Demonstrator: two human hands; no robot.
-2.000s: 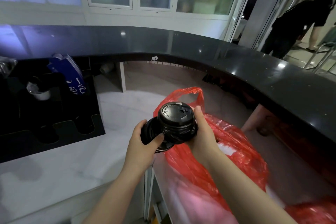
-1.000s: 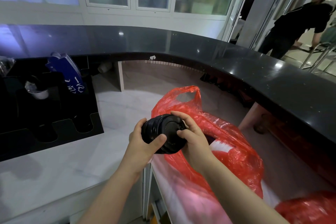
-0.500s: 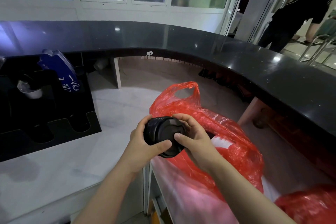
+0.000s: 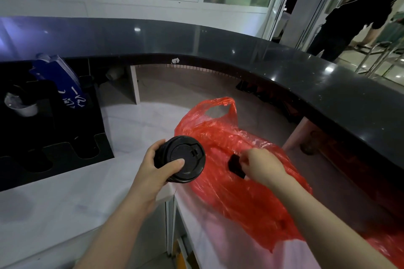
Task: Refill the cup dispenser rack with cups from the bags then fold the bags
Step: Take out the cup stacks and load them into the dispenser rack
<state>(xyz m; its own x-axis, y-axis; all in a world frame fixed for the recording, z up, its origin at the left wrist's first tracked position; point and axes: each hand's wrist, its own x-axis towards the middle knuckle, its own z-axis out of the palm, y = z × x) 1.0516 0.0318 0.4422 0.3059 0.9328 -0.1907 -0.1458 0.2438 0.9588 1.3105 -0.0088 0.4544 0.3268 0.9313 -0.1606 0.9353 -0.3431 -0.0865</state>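
Pale marble-look counter (image 4: 72,199) under a curved black bar top (image 4: 273,54); someone in dark clothes stands far back at 2 o'clock. Black dispenser rack (image 4: 56,155) sits at 9 o'clock, its front slots dark; contents unreadable. Left hand (image 4: 156,172) wraps a stack of black lids (image 4: 180,158), thumb pressed on the top lid's face, stack lying sideways over the counter edge. Right hand (image 4: 261,165) at 3 o'clock of the stack, fingers curled, pinching a small dark piece (image 4: 235,165) at the red bag (image 4: 236,181); what it is, I cannot tell. Risks, as judged: sideways stack could slide apart if the thumb eases; thin bag could snag or drag off the counter edge when pulled.
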